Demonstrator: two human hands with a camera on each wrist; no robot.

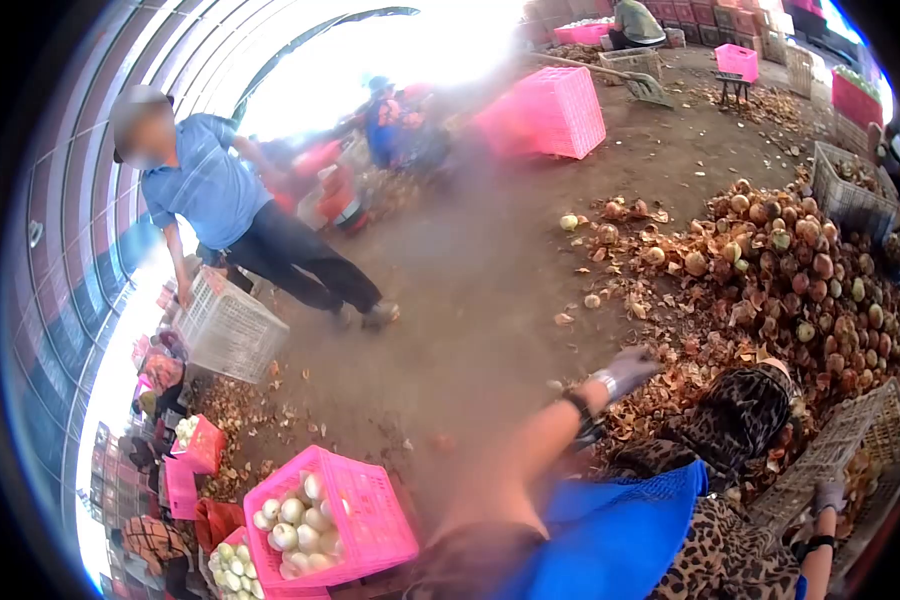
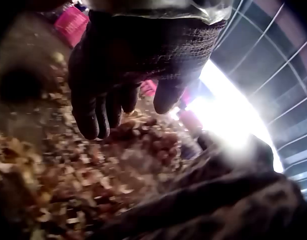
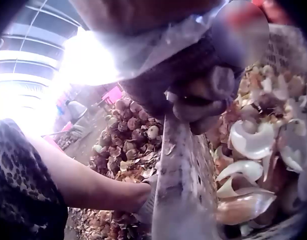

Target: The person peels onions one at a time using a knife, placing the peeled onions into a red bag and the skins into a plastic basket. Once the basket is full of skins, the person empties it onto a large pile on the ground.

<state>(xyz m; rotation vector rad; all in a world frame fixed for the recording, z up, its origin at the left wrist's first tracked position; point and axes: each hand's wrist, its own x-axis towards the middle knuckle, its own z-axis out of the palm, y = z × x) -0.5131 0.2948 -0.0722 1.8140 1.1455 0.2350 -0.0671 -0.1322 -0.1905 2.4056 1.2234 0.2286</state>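
Note:
A large pile of brown onions (image 1: 800, 270) with loose skins lies on the dirt floor ahead. My gloved left hand (image 1: 625, 370) reaches out toward the pile's near edge. In the left wrist view the left hand (image 2: 113, 100) hangs over the skins with relaxed fingers and holds nothing. My gloved right hand (image 1: 828, 495) grips the rim of a grey plastic crate (image 1: 840, 445) at my right side. In the right wrist view the right hand (image 3: 203, 100) curls over that crate rim (image 3: 186, 170). Onion peels (image 3: 253, 145) fill the crate, and the onion pile (image 3: 128, 130) shows behind.
A pink crate (image 1: 370, 510) of peeled white onions stands at lower left. A person in a blue shirt (image 1: 205, 185) carries a grey crate (image 1: 230, 325) across the floor. A big pink crate (image 1: 550, 110) and another grey crate (image 1: 850, 195) stand beyond the pile.

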